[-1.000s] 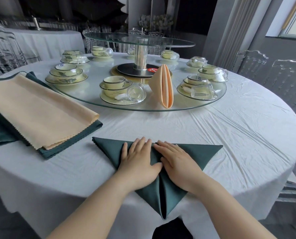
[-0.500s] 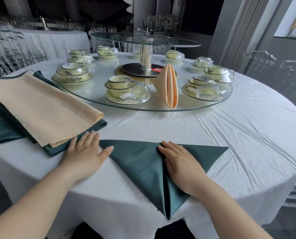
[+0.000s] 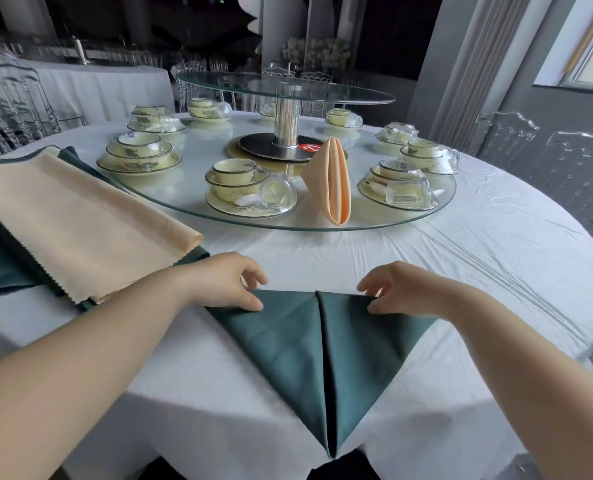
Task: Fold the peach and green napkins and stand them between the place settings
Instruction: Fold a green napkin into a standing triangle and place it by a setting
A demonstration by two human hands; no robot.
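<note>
Left hand | right hand | both grips pinch dark green triangular cloth napkin | advice — lift evenly, seam centred.

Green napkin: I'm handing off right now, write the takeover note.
The left hand pinches the green napkin's top edge, left of the centre seam.
The right hand pinches the same edge, right of the seam.
Napkin: flat at the table's near edge, a triangle pointing toward the person.
Done: one peach napkin stands folded on the glass turntable between two place settings.
Left: finish and stand the green one; flat stack of napkins at left waits.
</note>
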